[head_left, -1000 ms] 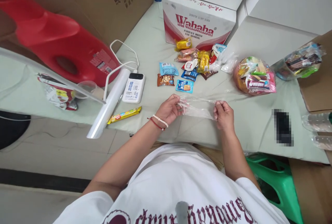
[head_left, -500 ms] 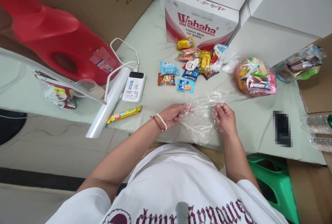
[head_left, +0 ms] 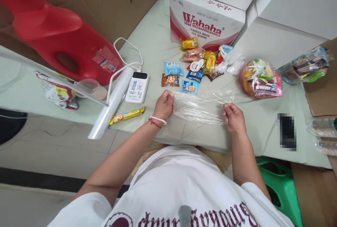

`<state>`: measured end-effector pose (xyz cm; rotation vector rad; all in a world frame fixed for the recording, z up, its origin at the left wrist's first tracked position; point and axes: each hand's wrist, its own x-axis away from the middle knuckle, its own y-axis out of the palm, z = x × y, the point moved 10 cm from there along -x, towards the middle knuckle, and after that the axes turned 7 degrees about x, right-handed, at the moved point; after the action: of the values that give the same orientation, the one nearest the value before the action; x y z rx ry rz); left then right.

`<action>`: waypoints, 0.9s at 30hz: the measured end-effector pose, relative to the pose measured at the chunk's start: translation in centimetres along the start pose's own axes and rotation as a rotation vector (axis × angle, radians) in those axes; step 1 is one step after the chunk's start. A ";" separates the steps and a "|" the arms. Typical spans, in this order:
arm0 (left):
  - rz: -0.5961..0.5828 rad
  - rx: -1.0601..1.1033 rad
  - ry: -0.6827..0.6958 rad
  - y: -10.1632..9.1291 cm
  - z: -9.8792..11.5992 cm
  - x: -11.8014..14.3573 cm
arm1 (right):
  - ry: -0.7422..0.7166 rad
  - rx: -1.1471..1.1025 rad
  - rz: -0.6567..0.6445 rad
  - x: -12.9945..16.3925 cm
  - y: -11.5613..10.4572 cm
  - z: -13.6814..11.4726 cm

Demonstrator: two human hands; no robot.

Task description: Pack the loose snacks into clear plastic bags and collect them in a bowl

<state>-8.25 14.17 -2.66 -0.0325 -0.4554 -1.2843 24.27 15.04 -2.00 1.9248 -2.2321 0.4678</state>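
Left hand (head_left: 164, 105) and right hand (head_left: 233, 116) each pinch an end of the clear plastic bag (head_left: 200, 109), stretched flat just below the loose snack packets (head_left: 196, 64). Bag empty; packets unpacked.

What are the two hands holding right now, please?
Left hand: closed on the clear plastic sheet.
Right hand: pinching the sheet's other edge.

You have one red plastic jug (head_left: 60, 44), one white power bank (head_left: 137, 87), two clear bags of packed snacks (head_left: 260, 79) (head_left: 308, 64), one white Wahaha carton (head_left: 205, 23).
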 end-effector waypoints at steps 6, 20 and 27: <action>-0.129 0.028 -0.278 0.3 -1.2 0.9 | 0.020 -0.142 0.003 -2.4 1.3 -0.1; -0.071 -0.210 0.134 2.0 0.5 3.0 | 0.106 -0.065 -0.061 4.9 4.5 2.9; -0.016 -0.706 0.241 -0.2 3.8 0.5 | 0.024 0.062 -0.094 3.2 3.0 0.6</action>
<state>-9.45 14.68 0.94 -0.4622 0.2196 -1.3896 20.88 12.21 -1.98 2.0324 -2.1255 0.5490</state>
